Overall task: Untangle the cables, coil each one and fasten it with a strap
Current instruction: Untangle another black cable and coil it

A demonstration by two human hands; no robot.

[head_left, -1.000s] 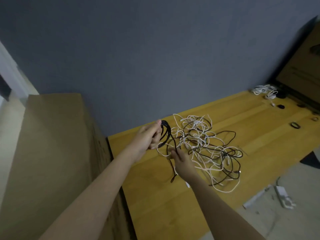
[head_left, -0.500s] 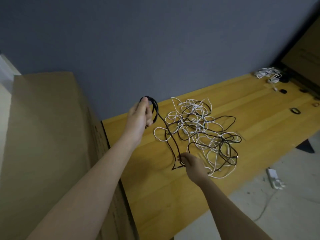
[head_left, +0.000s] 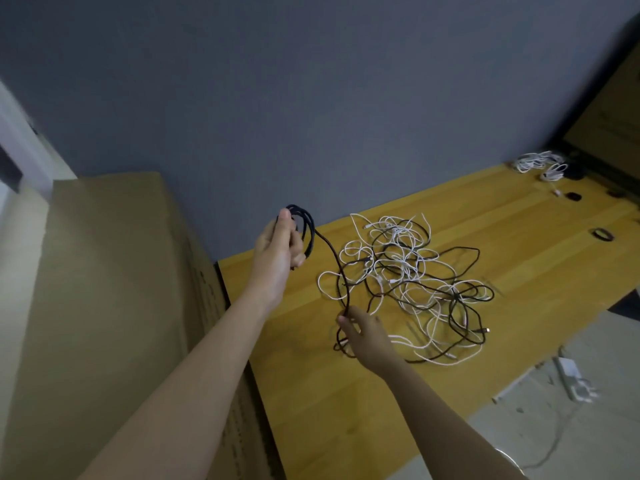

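My left hand [head_left: 277, 245] is raised above the table's left end and grips a small coil of black cable [head_left: 306, 230]. From that coil the black cable runs down in a curve to my right hand [head_left: 363, 332], which pinches it low over the wooden table [head_left: 519, 216]. Right of my hands lies a tangle of white and black cables [head_left: 415, 282], spread loosely on the tabletop. A black loop trails under my right hand.
Large cardboard boxes [head_left: 114, 289] stand against the table's left end. At the far right corner lie coiled white cables [head_left: 540, 164] and small black straps [head_left: 602, 234]. A white power strip [head_left: 573, 379] lies on the floor in front of the table. A grey wall runs behind.
My left hand has lifted the black coil up and to the left. My right hand slid down the black cable toward the table's near edge, drawing a length out of the tangle.
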